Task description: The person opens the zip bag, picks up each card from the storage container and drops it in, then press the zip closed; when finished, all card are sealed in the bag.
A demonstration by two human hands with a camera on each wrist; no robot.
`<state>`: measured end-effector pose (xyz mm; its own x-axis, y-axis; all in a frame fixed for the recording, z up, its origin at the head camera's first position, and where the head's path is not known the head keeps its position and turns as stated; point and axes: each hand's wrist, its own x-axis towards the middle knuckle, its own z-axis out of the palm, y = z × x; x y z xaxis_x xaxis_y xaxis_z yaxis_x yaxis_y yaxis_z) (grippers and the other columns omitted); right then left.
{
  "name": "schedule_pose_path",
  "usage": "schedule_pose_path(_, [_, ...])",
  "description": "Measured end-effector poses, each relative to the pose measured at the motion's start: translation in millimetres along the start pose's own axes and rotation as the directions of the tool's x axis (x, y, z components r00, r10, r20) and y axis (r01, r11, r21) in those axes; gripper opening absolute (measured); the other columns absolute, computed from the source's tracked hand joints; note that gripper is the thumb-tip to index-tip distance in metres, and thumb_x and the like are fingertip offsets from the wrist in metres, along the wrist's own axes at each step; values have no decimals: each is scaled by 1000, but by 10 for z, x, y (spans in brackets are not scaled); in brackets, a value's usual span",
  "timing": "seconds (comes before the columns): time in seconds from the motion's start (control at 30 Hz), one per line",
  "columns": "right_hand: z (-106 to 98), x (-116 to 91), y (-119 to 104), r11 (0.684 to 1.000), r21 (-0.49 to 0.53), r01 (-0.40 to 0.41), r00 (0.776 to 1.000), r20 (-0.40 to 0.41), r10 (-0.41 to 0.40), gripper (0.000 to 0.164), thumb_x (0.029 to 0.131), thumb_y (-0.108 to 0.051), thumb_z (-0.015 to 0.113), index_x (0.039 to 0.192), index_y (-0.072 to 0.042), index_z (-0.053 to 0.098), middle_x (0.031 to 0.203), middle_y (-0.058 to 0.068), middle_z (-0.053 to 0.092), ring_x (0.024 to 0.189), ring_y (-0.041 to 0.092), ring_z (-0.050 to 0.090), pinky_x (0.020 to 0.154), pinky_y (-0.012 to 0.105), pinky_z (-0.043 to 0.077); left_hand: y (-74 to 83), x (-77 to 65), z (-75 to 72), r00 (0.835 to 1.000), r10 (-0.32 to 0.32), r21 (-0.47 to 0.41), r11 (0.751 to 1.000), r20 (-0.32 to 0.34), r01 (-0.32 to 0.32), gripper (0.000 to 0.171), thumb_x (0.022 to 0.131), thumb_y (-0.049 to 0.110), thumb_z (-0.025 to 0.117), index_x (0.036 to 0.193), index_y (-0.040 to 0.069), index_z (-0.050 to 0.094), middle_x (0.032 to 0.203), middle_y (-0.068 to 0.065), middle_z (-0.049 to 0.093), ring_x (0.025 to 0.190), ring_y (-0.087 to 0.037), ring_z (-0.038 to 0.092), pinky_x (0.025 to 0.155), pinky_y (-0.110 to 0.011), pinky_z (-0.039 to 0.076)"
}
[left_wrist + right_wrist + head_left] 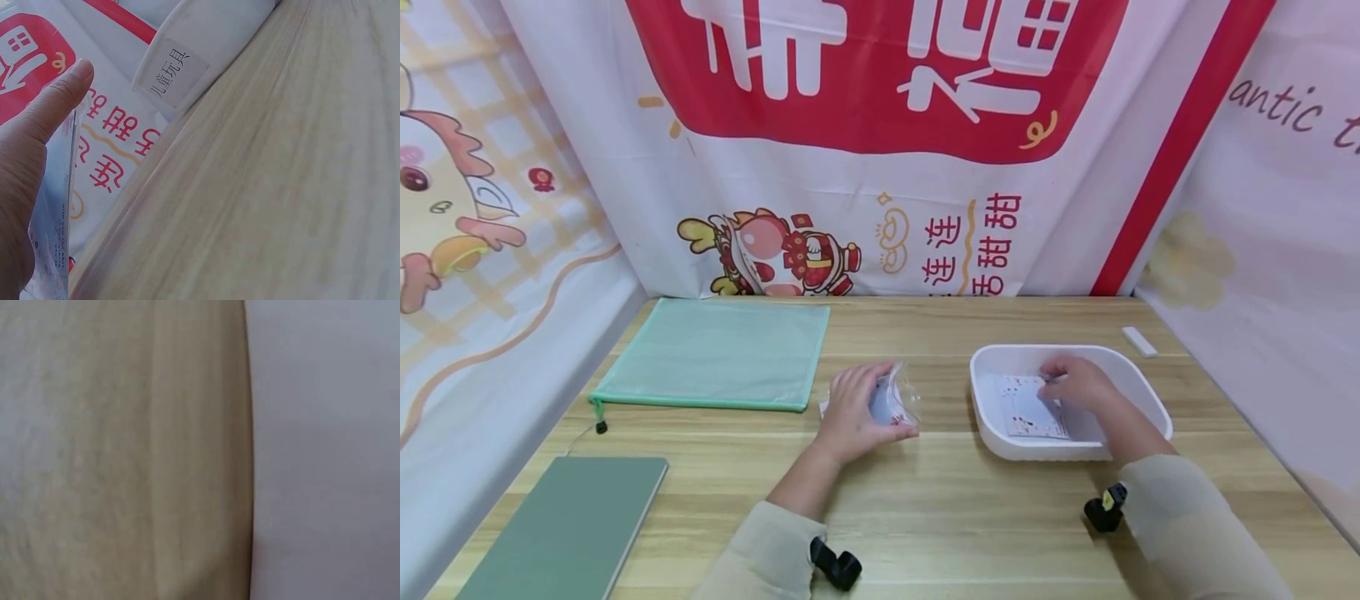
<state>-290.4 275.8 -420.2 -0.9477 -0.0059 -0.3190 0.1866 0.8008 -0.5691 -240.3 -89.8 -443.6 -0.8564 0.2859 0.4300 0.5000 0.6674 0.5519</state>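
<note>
Over the middle of the table my left hand (852, 414) grips a flat packet in clear plastic wrap (887, 402), thumb on the near side and fingers over the far side. In the left wrist view the packet (53, 206) stands edge-on behind the thumb, with small print along it. My right hand (1081, 387) reaches into a white plastic basin (1011, 450) and pinches the upper right edge of a pale card-like packet (1030, 410) with small coloured prints. That packet leans inside the basin; part of it is hidden by the fingers.
A mint mesh zip pouch (715, 354) lies at the back left, a green notebook (568, 525) at the front left. Behind the basin's right end is a small white block (1139, 342). The basin carries a paper label (175, 72). Printed cloth (865, 225) hangs behind the table.
</note>
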Motion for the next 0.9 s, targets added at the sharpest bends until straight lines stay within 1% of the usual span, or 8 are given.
schedule_pose_path(0.07, [10, 23, 9, 999, -32, 24, 1000, -2, -24, 53, 88, -20, 70, 135, -1, 53, 134, 24, 54, 125, 44, 47, 105, 61, 37, 0, 1, 1, 1000, -1, -2, 1000, -2, 1, 97, 59, 54, 88, 139, 15, 50, 133, -5, 59, 126, -28, 49, 111, -50, 31])
schedule_pose_path(0.2, [18, 64, 27, 997, -66, 33, 999, -3, -33, 53, 88, -18, 72, 134, 0, 54, 126, 24, 57, 116, 40, 53, 96, 55, 45, 0, 3, 5, 1000, 2, -15, 1000, -10, -2, 97, 58, 51, 90, 138, 12, 51, 133, -6, 60, 126, -29, 49, 112, -51, 31])
schedule_pose_path(0.33, [13, 73, 37, 999, -53, 3, 1000, -1, -3, 53, 87, -20, 73, 134, -3, 54, 123, 22, 57, 110, 36, 55, 90, 49, 47, 1, 0, 6, 1000, 1, -13, 1000, -9, -1, 98, 59, 52, 89, 138, 11, 51, 133, -6, 60, 126, -29, 49, 112, -51, 31])
schedule_pose_path(0.5, [6, 47, 35, 999, -43, -9, 1000, -9, 9, 49, 88, -21, 72, 132, -4, 56, 125, 21, 56, 113, 36, 53, 93, 53, 46, 4, -6, 3, 1000, -6, -14, 1000, -2, 6, 97, 59, 52, 89, 139, 13, 51, 133, -6, 59, 126, -29, 49, 112, -51, 31])
schedule_pose_path(0.63, [-11, 5, 16, 999, -35, 4, 999, -32, -5, 44, 89, -23, 71, 129, -6, 59, 126, 20, 57, 114, 36, 53, 98, 56, 44, 1, -7, 1, 1000, 8, -5, 1000, -16, -8, 97, 59, 53, 89, 138, 14, 51, 132, -6, 60, 125, -28, 49, 111, -50, 32])
schedule_pose_path(0.73, [-41, -32, -3, 999, -30, 23, 999, -46, -24, 43, 90, -25, 69, 128, -7, 60, 125, 19, 58, 113, 35, 53, 98, 54, 45, -5, -7, -1, 999, 19, -3, 1000, -26, -20, 97, 58, 54, 88, 138, 14, 51, 132, -6, 60, 125, -28, 50, 110, -50, 32])
schedule_pose_path(0.9, [-132, -128, -57, 999, 7, 44, 997, -67, -44, 45, 93, -29, 67, 132, -9, 59, 123, 19, 58, 107, 31, 53, 90, 43, 51, -11, -7, -1, 999, 25, -13, 1000, -25, -26, 97, 58, 53, 88, 137, 11, 52, 132, -7, 60, 124, -28, 50, 110, -51, 32])
